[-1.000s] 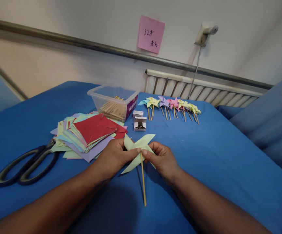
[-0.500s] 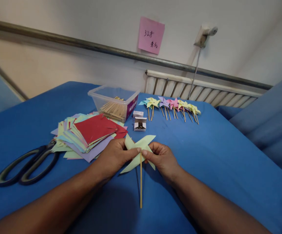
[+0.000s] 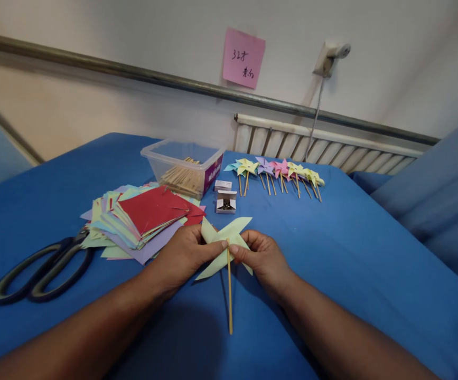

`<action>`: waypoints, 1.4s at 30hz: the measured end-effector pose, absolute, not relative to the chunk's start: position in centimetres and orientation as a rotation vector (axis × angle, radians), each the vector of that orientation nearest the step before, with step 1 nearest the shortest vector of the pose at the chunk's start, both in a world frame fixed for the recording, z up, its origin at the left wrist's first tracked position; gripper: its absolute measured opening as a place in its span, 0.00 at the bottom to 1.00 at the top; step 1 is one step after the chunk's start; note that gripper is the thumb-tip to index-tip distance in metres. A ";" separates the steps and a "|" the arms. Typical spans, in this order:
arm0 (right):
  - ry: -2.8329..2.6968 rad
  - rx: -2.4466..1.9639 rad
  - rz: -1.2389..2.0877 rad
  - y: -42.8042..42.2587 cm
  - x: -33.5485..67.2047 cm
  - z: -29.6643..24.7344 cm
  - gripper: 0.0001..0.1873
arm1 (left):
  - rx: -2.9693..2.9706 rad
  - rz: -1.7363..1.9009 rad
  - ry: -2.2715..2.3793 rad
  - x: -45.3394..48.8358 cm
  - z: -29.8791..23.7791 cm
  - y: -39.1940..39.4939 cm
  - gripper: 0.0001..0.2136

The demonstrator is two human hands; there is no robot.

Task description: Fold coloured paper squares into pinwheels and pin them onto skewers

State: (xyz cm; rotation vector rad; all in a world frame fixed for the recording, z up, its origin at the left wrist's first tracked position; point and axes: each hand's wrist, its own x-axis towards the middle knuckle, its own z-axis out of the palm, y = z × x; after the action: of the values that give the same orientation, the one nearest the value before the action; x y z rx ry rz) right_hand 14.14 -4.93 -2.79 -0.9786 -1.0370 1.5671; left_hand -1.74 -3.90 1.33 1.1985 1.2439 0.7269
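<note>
Between my two hands is a pale green paper pinwheel (image 3: 232, 230), its back facing me. Its thin wooden stick (image 3: 230, 295) points down toward me, the upper end lying against the paper's centre. My left hand (image 3: 191, 248) is closed on the pinwheel, thumb pressed near the top of the stick. From the other side my right hand (image 3: 266, 258) pinches it, thumb just right of the stick. Both sets of fingertips are partly hidden behind the paper. Just beyond sits a small open box (image 3: 226, 202) of metal pins, with a second small box (image 3: 223, 185) behind it.
Left of my hands lies a pile of coloured paper sheets (image 3: 149, 211), with large scissors (image 3: 42, 272) beside it. A clear plastic tub (image 3: 153, 155) holds many sticks. Several finished pinwheels (image 3: 280, 169) lie in a row at the back right of the blue-covered table (image 3: 351, 274).
The stick's lower end has swung slightly to the right. Both hands keep their grip on the pinwheel, and the whole view has shifted a little.
</note>
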 end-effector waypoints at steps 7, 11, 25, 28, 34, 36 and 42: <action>-1.009 -0.940 1.607 -4.9 14.3 -3.1 0.17 | 1.223 0.715 1.257 -1.6 1.6 -4.0 0.10; -1.011 -0.938 1.611 -4.9 14.4 -3.1 0.17 | 1.189 0.733 1.216 -1.5 1.7 -4.1 0.10; -1.005 -0.950 1.616 -4.9 14.4 -3.1 0.17 | 1.165 0.723 1.206 -1.5 1.7 -4.0 0.08; -1.006 -0.954 1.608 -4.9 14.3 -2.9 0.18 | 1.158 0.736 1.194 -1.4 1.9 -4.1 0.07; -1.039 -0.950 1.599 -4.9 14.4 -3.1 0.19 | 1.172 0.716 1.174 -1.3 2.0 -4.3 0.04; -1.042 -0.954 1.598 -4.9 14.4 -3.1 0.20 | 1.174 0.710 1.171 -1.3 2.1 -4.3 0.04; -1.033 -0.974 1.597 -4.9 14.3 -2.8 0.20 | 1.184 0.707 1.191 -1.4 2.0 -4.3 0.05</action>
State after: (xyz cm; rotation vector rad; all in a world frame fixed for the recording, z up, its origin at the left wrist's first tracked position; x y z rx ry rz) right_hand 14.31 -4.90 -2.82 -0.9745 -1.0330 1.5966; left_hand -1.37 -4.31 2.01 1.1836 1.1913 0.7068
